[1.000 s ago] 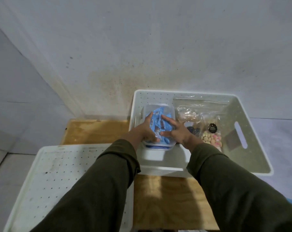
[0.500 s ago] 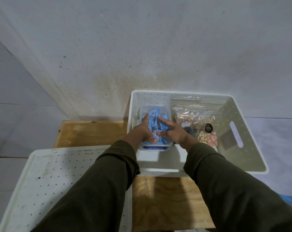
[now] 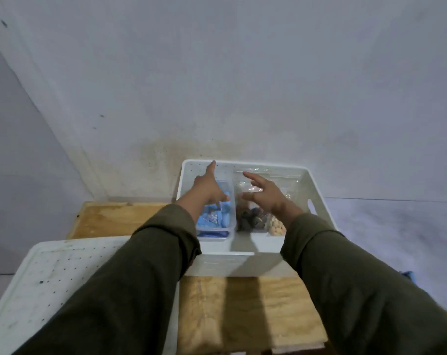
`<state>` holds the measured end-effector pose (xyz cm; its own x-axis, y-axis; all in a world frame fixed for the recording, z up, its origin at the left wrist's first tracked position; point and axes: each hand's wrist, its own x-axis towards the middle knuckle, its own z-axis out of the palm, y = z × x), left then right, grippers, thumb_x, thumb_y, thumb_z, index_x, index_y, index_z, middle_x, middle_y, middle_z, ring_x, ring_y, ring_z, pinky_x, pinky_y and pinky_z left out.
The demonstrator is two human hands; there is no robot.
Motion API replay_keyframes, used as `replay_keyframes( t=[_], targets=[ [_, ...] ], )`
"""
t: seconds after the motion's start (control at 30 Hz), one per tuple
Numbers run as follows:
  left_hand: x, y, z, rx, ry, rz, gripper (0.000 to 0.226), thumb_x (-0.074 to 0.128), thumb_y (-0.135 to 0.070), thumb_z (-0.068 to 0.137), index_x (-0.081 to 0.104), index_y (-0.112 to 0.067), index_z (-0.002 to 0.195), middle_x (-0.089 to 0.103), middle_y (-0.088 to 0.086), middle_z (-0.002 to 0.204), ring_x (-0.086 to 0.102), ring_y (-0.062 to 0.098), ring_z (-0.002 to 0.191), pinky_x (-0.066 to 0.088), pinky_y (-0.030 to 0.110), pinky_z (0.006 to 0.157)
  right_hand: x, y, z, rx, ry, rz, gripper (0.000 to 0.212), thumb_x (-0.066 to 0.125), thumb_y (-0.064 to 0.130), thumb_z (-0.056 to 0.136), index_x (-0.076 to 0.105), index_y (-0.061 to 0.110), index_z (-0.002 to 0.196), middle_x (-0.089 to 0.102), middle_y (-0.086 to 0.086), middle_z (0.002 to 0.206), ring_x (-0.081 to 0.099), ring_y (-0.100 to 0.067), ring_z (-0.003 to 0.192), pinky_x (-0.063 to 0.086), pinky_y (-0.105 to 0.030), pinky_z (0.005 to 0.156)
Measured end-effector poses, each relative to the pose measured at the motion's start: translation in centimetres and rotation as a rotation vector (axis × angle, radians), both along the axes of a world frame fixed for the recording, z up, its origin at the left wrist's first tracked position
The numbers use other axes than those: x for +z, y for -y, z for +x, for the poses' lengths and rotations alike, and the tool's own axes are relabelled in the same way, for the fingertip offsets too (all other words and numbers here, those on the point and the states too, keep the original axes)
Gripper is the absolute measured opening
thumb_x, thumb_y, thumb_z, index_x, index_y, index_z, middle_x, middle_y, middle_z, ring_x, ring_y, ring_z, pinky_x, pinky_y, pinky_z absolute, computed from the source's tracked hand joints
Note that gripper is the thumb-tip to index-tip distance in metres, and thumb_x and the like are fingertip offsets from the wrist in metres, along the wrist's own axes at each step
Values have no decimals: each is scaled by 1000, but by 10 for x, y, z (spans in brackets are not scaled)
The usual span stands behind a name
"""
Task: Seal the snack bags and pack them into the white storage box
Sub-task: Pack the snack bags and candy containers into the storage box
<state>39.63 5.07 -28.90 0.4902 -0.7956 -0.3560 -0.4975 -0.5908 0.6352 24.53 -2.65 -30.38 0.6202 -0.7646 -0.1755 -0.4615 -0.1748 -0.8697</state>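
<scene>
A: White perforated plastic storage box (image 3: 317,187) sits at the wooden table's (image 3: 242,311) far edge; clear snack bags (image 3: 253,221) lie inside, right half.
B: Left hand (image 3: 209,188), right hand (image 3: 267,192): fingers spread above it, holding nothing.

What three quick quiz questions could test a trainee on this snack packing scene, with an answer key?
1. True or false: the clear container of blue packets sits inside the white storage box.
2. Which hand is over the clear snack bags? A) left B) right
3. What lies on the wooden table, near left of the box?

Key: 1 true. 2 B, the right hand; the left hand is over the container. 3 the white perforated lid.
</scene>
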Motion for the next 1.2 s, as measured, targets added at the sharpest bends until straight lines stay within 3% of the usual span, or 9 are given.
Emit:
replay_keyframes(
  t=[0.2,0.4,0.57,0.7,0.8,0.87,0.97,1.07,1.2],
  targets=[
    [32,4,-79,-97,6,-240,112,78,-33,74,-5,-32,150,25,12,153,31,30,138,32,36,107,41,29,-91,-12,-22,-210,75,75,28,77,36,33,141,33,1,151,30,-20,139,26,-31,111],
    [22,3,-209,-82,27,-457,106,78,-37,73,6,-30,150,22,6,156,23,25,143,25,36,112,40,39,-218,-24,-12,-262,79,74,33,77,31,31,144,29,0,153,29,-23,140,29,-43,114],
    [-21,-17,-328,-23,-40,-549,99,77,-40,73,13,-34,148,20,0,156,23,21,142,26,40,115,6,29,-332,-53,-24,-253,76,73,33,79,31,31,143,30,0,152,31,-23,138,32,-42,112],
    [-62,-38,-400,11,-42,-520,104,77,-46,70,8,-38,147,15,-2,157,17,17,144,20,30,112,-31,12,-407,-88,-58,-267,82,75,31,77,27,30,145,29,-2,152,28,-22,139,28,-36,110],
    [-91,-53,-438,54,-25,-470,112,77,-56,61,-1,-53,142,10,-5,158,14,18,145,24,47,116,-58,-2,-449,-94,-79,-256,94,79,31,72,21,31,146,28,-3,151,28,-22,137,28,-35,108],
    [-104,-60,-455,77,-8,-420,116,78,-58,58,-7,-59,138,1,-8,159,8,17,147,19,52,116,-75,-10,-470,-136,-110,-251,101,81,36,68,17,34,147,28,-3,151,27,-22,138,28,-39,110],
    [-119,-66,-472,85,54,-312,117,79,-55,61,-9,-55,138,-5,-5,159,-7,17,147,5,54,116,-96,-21,-492,-183,-179,-239,112,79,53,59,11,40,147,20,-4,156,18,-24,144,25,-48,114],
    [-137,-76,-481,92,88,-267,124,80,-58,55,-9,-51,141,-4,1,159,-11,21,146,9,61,114,-112,-32,-507,-219,-223,-244,117,83,52,57,7,43,146,12,-4,158,11,-23,145,21,-47,114],
    [-169,-81,-487,72,182,-185,134,49,-94,34,-17,-47,140,-2,10,159,-8,30,146,20,66,109,-140,-37,-521,-218,-256,-278,129,82,62,48,1,42,146,1,-2,158,11,-26,144,22,-48,115]
  ],
)
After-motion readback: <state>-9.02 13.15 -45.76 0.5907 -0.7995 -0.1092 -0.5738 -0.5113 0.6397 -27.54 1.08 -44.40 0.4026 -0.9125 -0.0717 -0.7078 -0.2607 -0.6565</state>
